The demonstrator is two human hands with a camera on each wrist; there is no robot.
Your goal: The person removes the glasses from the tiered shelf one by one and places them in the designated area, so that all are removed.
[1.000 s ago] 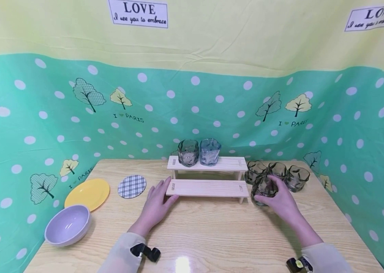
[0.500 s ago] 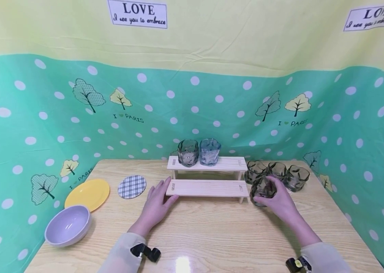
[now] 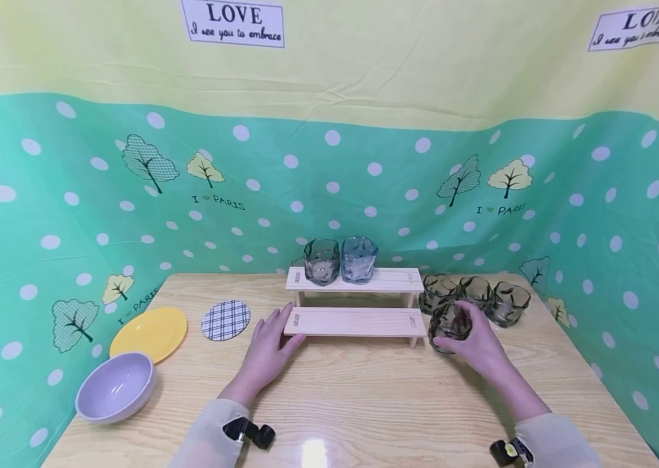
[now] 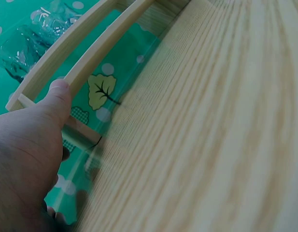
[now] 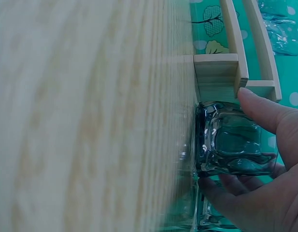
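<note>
A two-tier wooden rack point(image 3: 359, 322) stands at the middle of the table. At its left end is my left hand point(image 3: 267, 354), fingers extended along the side and thumb against the lower board's front edge. The left wrist view shows that thumb point(image 4: 57, 99) on the board, other fingers partly hidden. My right hand point(image 3: 484, 344) grips a dark smoky glass point(image 3: 449, 328) just beyond the rack's right end. In the right wrist view, thumb and fingers surround the glass point(image 5: 235, 137), which lies close by the rack's leg. A grey glass point(image 3: 322, 263) and a blue glass point(image 3: 359, 261) occupy the upper tier.
Behind the right hand, three more dark glasses cluster: one by the rack point(image 3: 437, 294), a middle glass point(image 3: 476, 289) and a right-hand glass point(image 3: 509, 304). On the left are a checked coaster point(image 3: 226, 320), a yellow plate point(image 3: 151, 333) and a purple bowl point(image 3: 116, 387). A patterned cloth point(image 3: 329, 175) hangs behind.
The right hand and its glass have shifted very slightly left, toward the rack. My left hand has stayed at the rack's left end.
</note>
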